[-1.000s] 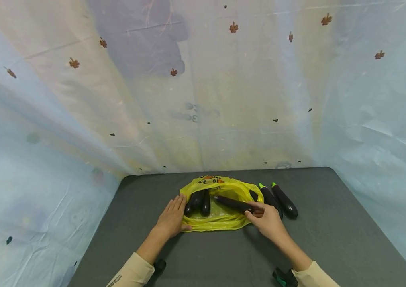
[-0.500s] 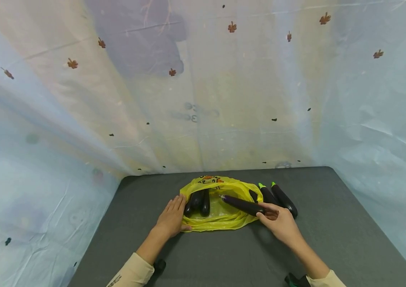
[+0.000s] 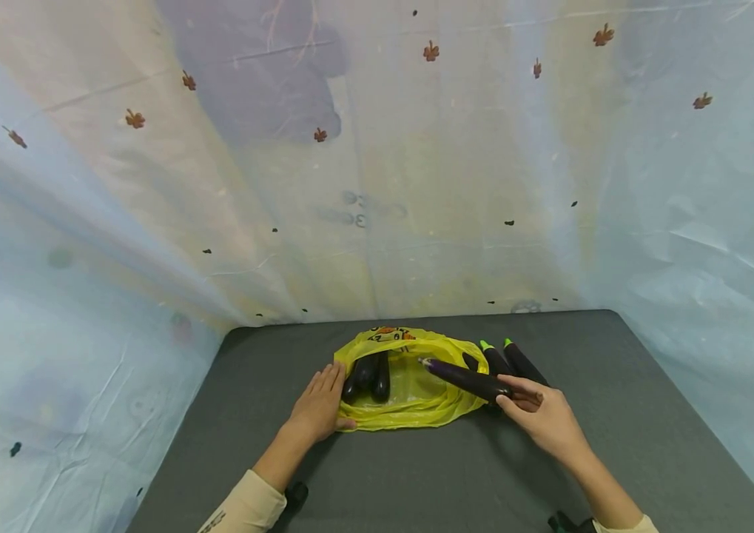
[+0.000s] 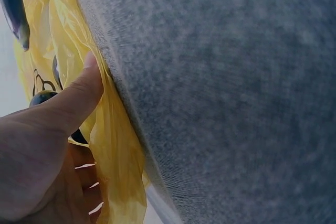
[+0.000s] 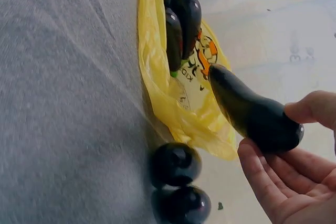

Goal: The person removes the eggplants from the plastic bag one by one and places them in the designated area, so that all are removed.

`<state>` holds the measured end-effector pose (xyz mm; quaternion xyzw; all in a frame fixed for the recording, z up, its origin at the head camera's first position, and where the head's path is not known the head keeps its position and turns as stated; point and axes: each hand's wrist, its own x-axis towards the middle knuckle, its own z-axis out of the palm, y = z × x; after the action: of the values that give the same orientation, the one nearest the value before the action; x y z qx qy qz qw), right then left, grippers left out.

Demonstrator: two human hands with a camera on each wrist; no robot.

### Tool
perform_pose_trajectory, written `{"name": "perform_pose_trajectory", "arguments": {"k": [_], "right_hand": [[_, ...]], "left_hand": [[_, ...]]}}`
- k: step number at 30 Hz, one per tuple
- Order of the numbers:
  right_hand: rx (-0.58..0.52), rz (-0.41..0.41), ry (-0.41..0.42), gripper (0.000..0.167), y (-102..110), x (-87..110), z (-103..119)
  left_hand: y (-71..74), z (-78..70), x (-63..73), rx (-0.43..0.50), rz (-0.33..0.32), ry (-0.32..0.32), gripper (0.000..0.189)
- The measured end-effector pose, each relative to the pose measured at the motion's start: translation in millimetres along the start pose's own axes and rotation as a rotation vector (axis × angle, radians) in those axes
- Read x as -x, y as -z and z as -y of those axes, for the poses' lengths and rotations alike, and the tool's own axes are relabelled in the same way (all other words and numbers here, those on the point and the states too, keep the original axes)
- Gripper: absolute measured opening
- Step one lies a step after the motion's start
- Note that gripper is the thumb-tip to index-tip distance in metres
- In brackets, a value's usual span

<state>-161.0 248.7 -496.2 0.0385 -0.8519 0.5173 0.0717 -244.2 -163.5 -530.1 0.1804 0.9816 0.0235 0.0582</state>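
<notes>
My right hand (image 3: 543,414) pinches the blunt end of a dark purple eggplant (image 3: 463,379) between thumb and fingers. The eggplant's narrower end points left, over the mouth of a yellow plastic bag (image 3: 410,423). Flat against the bag's left side rests my left hand (image 3: 319,400), fingers straight, its thumb (image 4: 79,95) touching the plastic near the front rim. Several eggplants (image 3: 366,372) lie together inside the bag at the left. To the right of the bag are two more eggplants, one nearer the bag (image 3: 496,361) and one farther right (image 3: 524,364), with bright green tips, partly hidden by the right hand.
A grey cloth-covered table (image 3: 403,481) bears everything. Behind it and to both sides hangs a pale plastic sheet (image 3: 416,259) with leaf prints. Dark pieces, partly out of view, sit at the left wrist (image 3: 297,494) and right wrist (image 3: 566,522).
The right hand has moved rightward with the eggplant, drawing most of it out from over the bag's opening. My left hand and the bag have stayed put.
</notes>
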Motion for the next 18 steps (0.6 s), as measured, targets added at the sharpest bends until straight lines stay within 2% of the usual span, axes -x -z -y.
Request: {"name": "perform_pose_trajectory", "arguments": {"k": [5,12,18], "right_hand": [[-0.007,-0.005,0.01,0.045,11,4.0,-1],[-0.011,-0.04,-0.02,0.047,26,6.9,-4],[0.033,-0.088,-0.012,0.048,37,8.5,-10]], "left_hand": [[1.0,-0.9,1.3,0.0,-0.001,-0.003,0.115],[2.0,-1.4,2.1,0.016,-0.003,-0.003,0.115],[2.1,-1.6,2.2,0.011,-0.004,-0.005,0.114]]}}
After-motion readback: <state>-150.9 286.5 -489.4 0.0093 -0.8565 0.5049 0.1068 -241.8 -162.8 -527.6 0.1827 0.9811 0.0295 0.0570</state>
